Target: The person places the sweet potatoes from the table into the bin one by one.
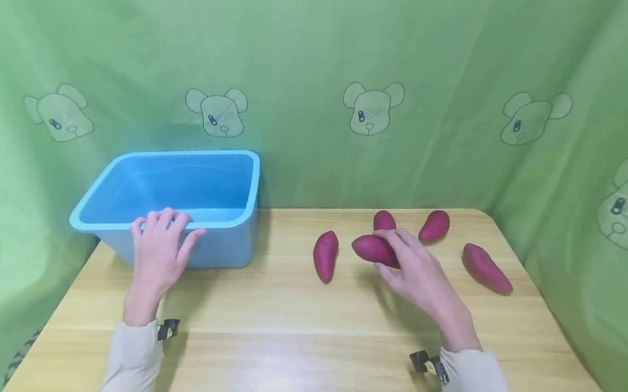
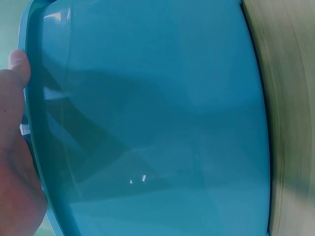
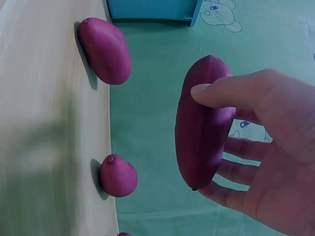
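Observation:
My left hand [image 1: 159, 248] grips the near rim of a blue plastic bin [image 1: 232, 248], fingers hooked over the edge and thumb along it. In the left wrist view the bin's outer wall [image 2: 162, 123] fills most of the picture. With thumb and fingers, my right hand [image 1: 416, 268] holds a purple sweet potato [image 1: 369, 248] by its sides. The right wrist view shows this sweet potato [image 3: 202, 132] raised off the table, thumb across its near face. Closest to it on the table are a sweet potato [image 1: 324, 256] to its left and another [image 1: 384, 220] just behind.
Two more sweet potatoes lie to the right, one near the back edge [image 1: 434, 226] and one toward the right edge [image 1: 486, 269]. The wooden table [image 1: 280, 341] is enclosed by a green curtain [image 1: 303, 53] with bear-head prints, close behind the bin.

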Motion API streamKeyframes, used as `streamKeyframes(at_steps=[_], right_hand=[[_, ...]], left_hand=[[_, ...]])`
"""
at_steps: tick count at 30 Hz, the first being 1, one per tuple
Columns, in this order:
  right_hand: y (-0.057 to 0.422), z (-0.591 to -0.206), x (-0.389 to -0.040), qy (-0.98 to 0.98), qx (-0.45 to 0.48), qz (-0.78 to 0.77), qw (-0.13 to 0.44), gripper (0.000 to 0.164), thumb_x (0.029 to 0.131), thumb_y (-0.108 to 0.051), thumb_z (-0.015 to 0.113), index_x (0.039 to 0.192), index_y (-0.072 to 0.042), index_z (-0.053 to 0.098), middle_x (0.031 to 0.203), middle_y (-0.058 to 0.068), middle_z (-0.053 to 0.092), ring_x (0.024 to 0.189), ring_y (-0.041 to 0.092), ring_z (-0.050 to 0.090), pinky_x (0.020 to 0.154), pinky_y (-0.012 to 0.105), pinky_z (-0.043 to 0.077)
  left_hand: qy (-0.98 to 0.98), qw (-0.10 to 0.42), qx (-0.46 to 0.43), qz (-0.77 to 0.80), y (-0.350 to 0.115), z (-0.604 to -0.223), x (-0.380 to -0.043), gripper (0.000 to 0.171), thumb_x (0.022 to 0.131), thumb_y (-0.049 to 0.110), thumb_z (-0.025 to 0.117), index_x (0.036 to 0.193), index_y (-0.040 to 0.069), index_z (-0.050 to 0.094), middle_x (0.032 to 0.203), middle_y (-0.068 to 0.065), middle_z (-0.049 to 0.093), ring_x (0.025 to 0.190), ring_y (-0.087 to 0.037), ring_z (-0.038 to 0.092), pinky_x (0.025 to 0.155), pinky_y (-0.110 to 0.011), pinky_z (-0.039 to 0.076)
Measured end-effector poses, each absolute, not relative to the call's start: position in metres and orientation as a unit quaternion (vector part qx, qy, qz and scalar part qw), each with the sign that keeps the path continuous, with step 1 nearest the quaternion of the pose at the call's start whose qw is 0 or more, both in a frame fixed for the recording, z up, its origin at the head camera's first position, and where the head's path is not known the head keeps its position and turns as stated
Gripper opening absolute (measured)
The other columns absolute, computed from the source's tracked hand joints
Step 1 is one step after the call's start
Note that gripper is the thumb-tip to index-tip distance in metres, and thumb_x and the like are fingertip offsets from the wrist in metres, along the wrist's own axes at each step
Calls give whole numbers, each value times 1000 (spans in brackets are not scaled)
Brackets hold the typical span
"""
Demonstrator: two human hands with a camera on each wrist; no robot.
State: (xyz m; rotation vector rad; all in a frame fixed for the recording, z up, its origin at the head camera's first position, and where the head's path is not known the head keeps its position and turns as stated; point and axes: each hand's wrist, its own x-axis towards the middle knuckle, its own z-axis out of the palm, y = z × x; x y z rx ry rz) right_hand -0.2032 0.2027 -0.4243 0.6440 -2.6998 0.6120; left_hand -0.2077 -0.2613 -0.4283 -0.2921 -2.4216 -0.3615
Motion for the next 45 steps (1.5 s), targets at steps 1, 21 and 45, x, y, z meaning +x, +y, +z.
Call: streamKeyframes(at_steps=[1, 21, 45], right_hand=[[201, -423, -203, -939, 225, 214, 150, 60, 81, -25, 73, 135, -22, 46, 121, 1, 51, 108, 24, 53, 88, 47, 46], [175, -398, -210, -908, 280, 221, 221, 57, 78, -23, 73, 131, -18, 52, 115, -1, 53, 98, 18, 56, 83, 40, 46], [145, -383, -217, -904, 289, 225, 221, 54, 83, -29, 72, 132, -25, 51, 116, -7, 53, 100, 16, 55, 79, 41, 48]], left_hand=[[-927, 330, -111, -136, -262, -428, -207, 37, 91, 50, 56, 97, 14, 59, 101, -9, 55, 99, -33, 43, 91, -57, 22], [-925, 338, -112, -132, -261, -429, -208, 36, 91, 49, 56, 97, 14, 58, 101, -8, 56, 99, -32, 44, 91, -57, 23], [-924, 342, -113, -125, -262, -430, -207, 38, 90, 51, 56, 98, 15, 59, 100, -7, 55, 99, -32, 44, 91, -56, 24]])
